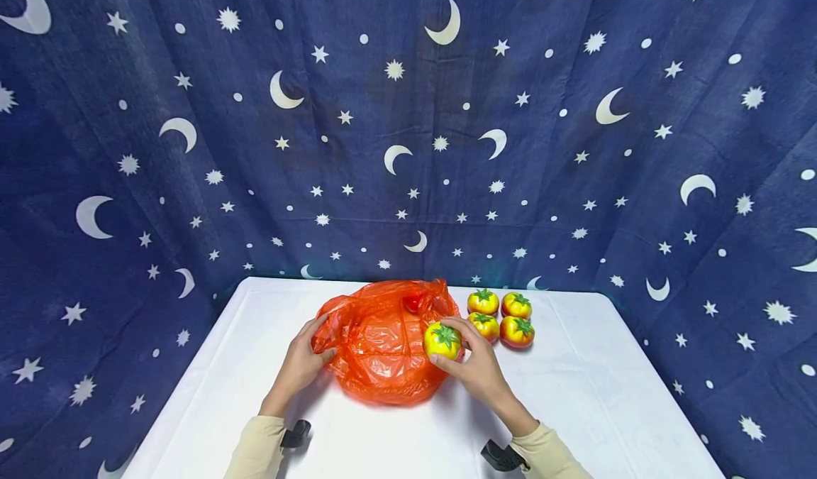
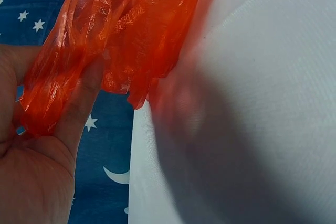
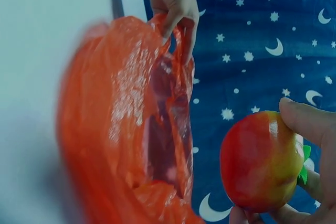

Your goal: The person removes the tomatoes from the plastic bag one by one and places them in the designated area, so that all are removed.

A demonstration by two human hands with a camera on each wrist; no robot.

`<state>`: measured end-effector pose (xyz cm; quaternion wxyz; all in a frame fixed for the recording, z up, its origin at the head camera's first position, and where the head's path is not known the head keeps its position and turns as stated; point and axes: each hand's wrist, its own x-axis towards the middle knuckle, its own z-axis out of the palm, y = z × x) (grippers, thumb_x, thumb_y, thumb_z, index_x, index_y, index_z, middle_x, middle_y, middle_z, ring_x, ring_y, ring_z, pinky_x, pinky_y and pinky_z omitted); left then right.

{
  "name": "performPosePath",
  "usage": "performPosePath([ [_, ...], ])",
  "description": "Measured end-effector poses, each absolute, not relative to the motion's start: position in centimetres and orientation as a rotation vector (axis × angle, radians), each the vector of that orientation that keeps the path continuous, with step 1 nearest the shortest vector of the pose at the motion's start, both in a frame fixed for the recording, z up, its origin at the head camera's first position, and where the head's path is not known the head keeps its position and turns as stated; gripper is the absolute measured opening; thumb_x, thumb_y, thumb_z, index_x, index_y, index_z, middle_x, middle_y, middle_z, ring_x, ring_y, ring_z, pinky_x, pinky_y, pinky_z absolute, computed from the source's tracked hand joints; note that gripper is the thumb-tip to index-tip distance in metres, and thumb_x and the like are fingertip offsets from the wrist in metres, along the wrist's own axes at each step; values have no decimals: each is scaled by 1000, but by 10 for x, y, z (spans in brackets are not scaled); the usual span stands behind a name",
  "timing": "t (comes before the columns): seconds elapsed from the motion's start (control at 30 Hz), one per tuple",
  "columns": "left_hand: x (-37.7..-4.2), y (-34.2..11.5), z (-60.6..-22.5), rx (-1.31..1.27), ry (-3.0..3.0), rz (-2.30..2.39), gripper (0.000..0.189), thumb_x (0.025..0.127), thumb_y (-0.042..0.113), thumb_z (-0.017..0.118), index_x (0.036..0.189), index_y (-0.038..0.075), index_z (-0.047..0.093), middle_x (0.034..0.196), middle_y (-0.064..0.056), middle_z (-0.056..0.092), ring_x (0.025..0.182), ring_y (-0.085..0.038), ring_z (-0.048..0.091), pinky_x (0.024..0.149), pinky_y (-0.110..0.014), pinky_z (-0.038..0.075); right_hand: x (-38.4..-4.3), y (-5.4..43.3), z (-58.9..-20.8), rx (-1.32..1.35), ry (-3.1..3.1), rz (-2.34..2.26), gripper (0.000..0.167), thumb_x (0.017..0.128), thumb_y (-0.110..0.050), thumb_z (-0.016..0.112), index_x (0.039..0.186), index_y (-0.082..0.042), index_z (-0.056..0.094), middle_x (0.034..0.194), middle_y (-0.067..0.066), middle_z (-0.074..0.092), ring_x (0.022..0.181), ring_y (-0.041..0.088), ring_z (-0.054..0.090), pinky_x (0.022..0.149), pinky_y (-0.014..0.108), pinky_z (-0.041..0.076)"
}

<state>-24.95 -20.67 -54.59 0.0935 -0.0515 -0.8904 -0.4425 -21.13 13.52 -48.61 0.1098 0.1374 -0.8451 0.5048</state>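
An orange-red plastic bag [image 1: 386, 351] lies on the table with its mouth spread open. My left hand [image 1: 301, 358] holds the bag's left edge; in the left wrist view thumb and fingers [image 2: 84, 98] are around the bunched film. In my right hand [image 1: 475, 365] is a red-and-yellow toy tomato [image 3: 260, 161] with green leaves, pinched between thumb and fingertips. It is over the right side of the bag, outside the film in the right wrist view. A red shape [image 1: 413, 301] shows at the bag's far right, partly covered by film.
Several more toy tomatoes [image 1: 516, 331] stand grouped on the white table [image 1: 593, 394], just right of the bag. A dark blue curtain [image 1: 357, 145] with moons and stars hangs behind the table and at its sides. Black wrist cameras [image 1: 296, 434] sit on both wrists.
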Motion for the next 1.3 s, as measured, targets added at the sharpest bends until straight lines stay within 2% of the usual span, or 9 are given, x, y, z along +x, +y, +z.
performPosePath([
  [0.1,-250,-207,-547,-157,-2639,-1312,76,78,2,76,147,6,43,147,-21,45,137,-46,41,113,-63,33,-212,142,-491,376,-2483,1487,58,74,-27,86,126,-23,63,134,1,60,116,21,58,89,41,51],
  [0.27,-250,-208,-548,-174,-2623,-1320,76,78,1,75,147,5,43,146,-20,46,137,-45,42,113,-62,32,-214,152,-499,340,-2510,1468,60,74,-26,86,128,-19,63,136,2,59,119,21,57,90,36,51],
  [0.5,-251,-208,-546,-169,-2639,-1355,76,78,3,76,147,7,43,147,-19,46,139,-43,41,116,-59,31,-213,164,-505,315,-2515,1433,59,73,-23,86,126,-21,63,136,4,59,117,20,56,88,31,51],
  [0.77,-251,-208,-546,-163,-2638,-1327,76,78,1,76,147,6,44,147,-20,46,138,-44,42,114,-60,33,-213,177,-515,274,-2522,1397,58,72,-24,86,125,-19,63,132,4,61,112,18,56,87,41,51],
  [0.93,-251,-208,-547,-149,-2647,-1330,76,80,2,75,148,7,43,148,-20,45,138,-44,41,115,-60,32,-214,182,-519,255,-2554,1371,58,71,-24,87,124,-20,64,130,3,62,111,18,57,87,38,51],
  [1.13,-250,-208,-546,-147,-2653,-1331,76,79,1,75,148,7,43,148,-20,45,139,-44,41,115,-60,32,-216,190,-526,228,-2568,1341,60,70,-25,87,124,-17,63,130,6,62,112,21,57,87,41,53],
  [1.3,-250,-208,-545,-145,-2661,-1332,76,80,1,75,148,7,42,149,-20,44,139,-44,39,116,-60,30,-218,195,-532,182,-2583,1353,61,70,-22,87,125,-17,62,133,7,60,116,22,57,87,36,54],
])
